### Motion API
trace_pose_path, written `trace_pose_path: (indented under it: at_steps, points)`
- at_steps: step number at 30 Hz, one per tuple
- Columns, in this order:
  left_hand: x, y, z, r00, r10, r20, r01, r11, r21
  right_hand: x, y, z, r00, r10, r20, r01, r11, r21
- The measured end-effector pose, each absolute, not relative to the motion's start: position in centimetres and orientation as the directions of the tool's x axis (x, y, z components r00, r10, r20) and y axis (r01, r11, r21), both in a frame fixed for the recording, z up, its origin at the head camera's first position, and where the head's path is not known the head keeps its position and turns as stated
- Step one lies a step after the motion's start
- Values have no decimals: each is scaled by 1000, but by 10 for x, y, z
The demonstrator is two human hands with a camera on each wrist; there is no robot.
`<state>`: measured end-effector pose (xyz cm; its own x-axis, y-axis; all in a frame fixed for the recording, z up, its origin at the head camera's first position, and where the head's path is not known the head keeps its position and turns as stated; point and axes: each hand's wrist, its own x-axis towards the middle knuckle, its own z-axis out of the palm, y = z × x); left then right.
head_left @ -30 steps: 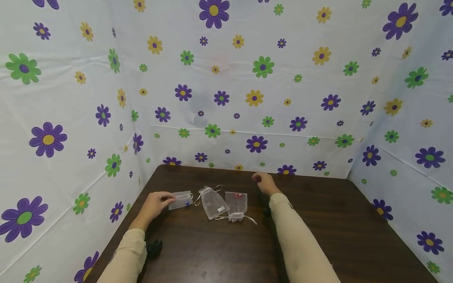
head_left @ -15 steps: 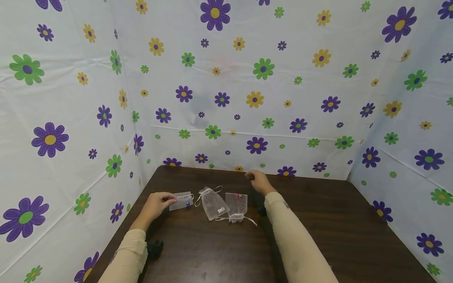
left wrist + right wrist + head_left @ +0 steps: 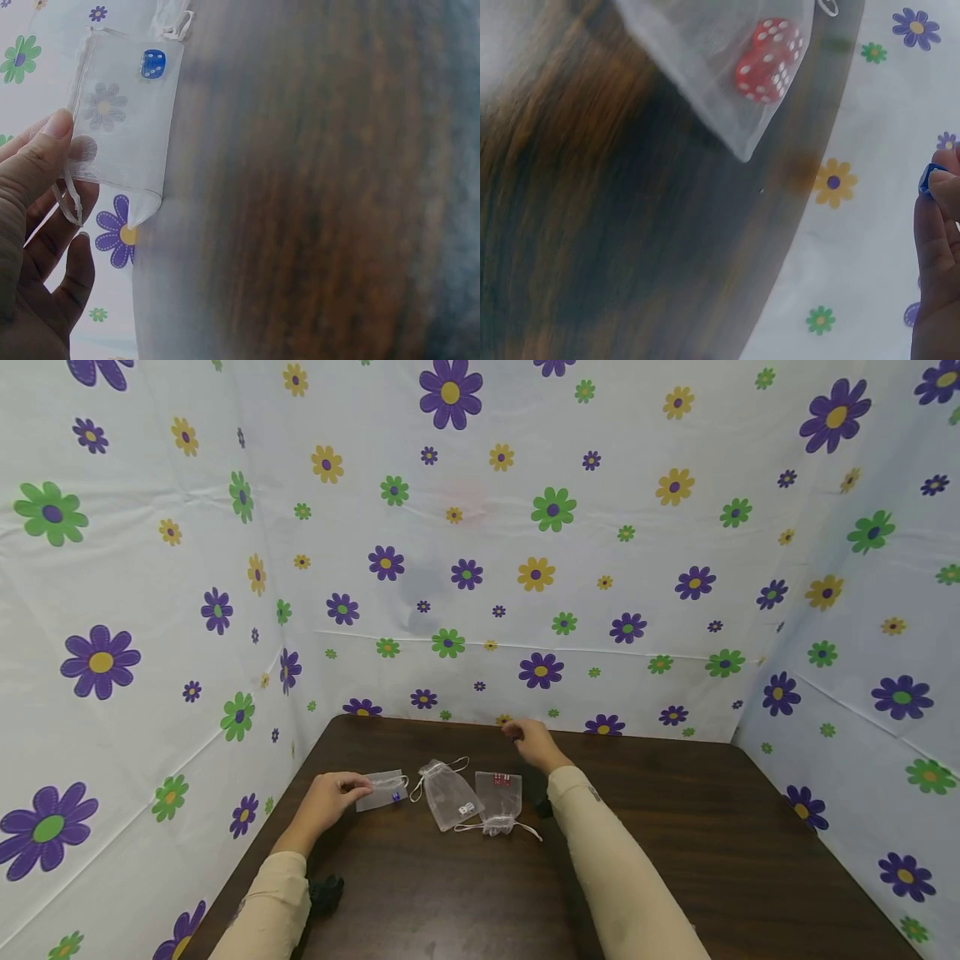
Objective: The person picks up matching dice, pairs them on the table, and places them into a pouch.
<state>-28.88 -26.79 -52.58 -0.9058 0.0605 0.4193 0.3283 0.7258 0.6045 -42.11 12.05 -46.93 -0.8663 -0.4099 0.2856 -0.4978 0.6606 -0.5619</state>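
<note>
At the table's left side my left hand (image 3: 327, 804) pinches the edge of a sheer white drawstring pouch (image 3: 124, 112) between thumb and fingers. A blue die (image 3: 153, 64) shows through its mesh. My right hand (image 3: 534, 743) is raised near the back edge, pinching a blue die (image 3: 931, 180) between thumb and fingertips. Between the hands lie two more sheer pouches: the middle pouch (image 3: 447, 793) has white dice (image 3: 467, 808) in it, and the right pouch (image 3: 498, 802) has red dice (image 3: 769, 60) inside and its drawstring end toward me.
The dark wooden table (image 3: 660, 827) is enclosed by a white cloth backdrop (image 3: 480, 527) printed with flowers at the back and sides. Its rear edge runs close to the backdrop.
My right hand has moved left along the back of the table with the blue die. The left hand stays at its pouch, and the pouches lie as before.
</note>
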Motion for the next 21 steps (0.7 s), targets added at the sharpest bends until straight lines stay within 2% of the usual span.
trace_pose_path:
  at_steps: [21]
  points:
    - [-291,-266,-525,-902,69,425,337,729,597,-415,80,-460,-780,-526,339,-622,598,-505]
